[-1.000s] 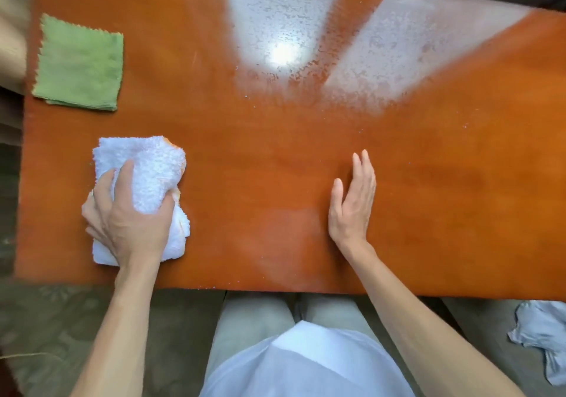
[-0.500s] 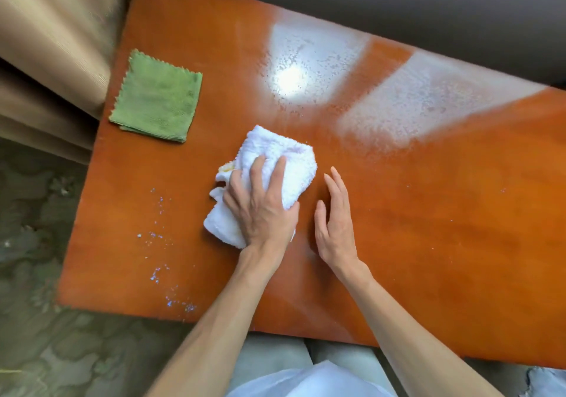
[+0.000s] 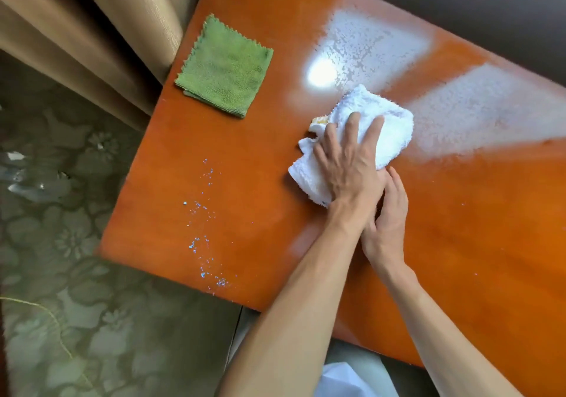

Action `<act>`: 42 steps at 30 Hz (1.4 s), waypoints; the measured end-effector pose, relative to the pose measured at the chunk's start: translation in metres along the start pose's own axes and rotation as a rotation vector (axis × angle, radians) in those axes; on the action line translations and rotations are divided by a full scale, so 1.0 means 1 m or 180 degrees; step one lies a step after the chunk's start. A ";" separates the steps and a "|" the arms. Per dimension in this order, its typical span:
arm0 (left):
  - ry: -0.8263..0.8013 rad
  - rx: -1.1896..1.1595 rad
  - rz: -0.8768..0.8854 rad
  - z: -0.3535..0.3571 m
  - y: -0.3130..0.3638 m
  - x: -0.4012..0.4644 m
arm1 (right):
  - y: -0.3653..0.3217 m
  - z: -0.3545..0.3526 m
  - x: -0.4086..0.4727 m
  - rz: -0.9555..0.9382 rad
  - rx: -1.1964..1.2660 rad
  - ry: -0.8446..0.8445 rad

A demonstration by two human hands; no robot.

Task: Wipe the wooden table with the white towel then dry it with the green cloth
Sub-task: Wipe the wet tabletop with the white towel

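White towel (image 3: 372, 104) away from table (image 3: 465, 243) edges, left fingers (image 3: 352, 128) spread pressing, right fingers (image 3: 398, 189) flat

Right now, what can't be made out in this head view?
All head view.
- right hand: thumb side hidden under the left hand and wrist.
- white towel: near part covered by the left hand; yellow patch at its edge too small to identify.
- wooden table: right end cut off by the frame; glare washes out its far surface.

no readable text or numbers, no labels on white towel (image 3: 387, 120), green cloth (image 3: 225, 67) or wooden table (image 3: 459, 243)
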State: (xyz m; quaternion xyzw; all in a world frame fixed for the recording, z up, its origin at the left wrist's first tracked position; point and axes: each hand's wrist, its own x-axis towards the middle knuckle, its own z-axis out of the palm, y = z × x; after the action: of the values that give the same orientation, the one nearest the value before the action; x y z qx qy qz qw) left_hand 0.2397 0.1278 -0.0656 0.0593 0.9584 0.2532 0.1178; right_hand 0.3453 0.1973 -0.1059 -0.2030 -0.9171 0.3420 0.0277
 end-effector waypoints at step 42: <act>0.0879 0.0445 -0.1241 -0.119 -0.268 -0.129 | -0.012 0.030 -0.045 -0.0483 -0.1518 -0.0246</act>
State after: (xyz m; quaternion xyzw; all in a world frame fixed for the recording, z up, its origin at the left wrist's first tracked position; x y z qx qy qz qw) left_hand 0.3191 -0.1824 -0.0736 -0.1538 0.9739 0.1644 0.0279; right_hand 0.3767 0.1531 -0.1168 -0.1211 -0.9848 0.1205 -0.0305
